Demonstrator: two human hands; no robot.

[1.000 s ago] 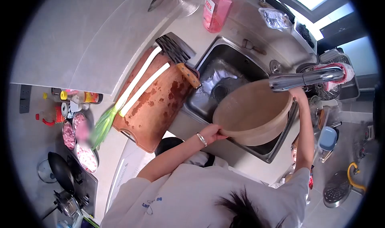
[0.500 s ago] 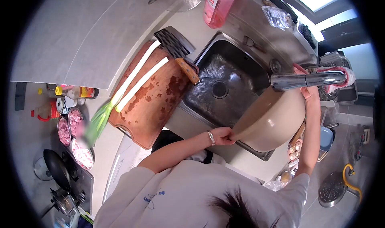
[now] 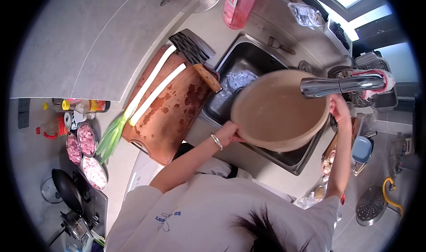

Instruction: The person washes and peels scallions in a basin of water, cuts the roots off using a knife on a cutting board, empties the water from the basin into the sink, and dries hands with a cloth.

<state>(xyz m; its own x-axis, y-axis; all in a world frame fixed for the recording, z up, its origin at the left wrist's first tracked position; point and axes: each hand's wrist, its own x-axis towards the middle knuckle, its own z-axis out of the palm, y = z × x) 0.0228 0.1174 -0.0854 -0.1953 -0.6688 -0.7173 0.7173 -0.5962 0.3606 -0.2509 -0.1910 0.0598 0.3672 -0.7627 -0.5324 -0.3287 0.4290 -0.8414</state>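
Observation:
A large beige basin is held over the right part of the steel sink, its opening facing up. My left hand grips the rim at the near left, with a bracelet at the wrist. On the opposite side my right hand holds the rim, just below the faucet. The faucet's spout reaches over the basin's edge. Water glistens on the sink floor to the left of the basin.
Left of the sink, two leeks lie on a wet wooden cutting board, with a cleaver at its far corner. Plates of diced meat stand farther left. A pink soap bottle stands behind the sink.
The basin has turned from tilted on its side to nearly level, its opening now facing up. My left hand has moved up and left; my right hand has shifted slightly down.

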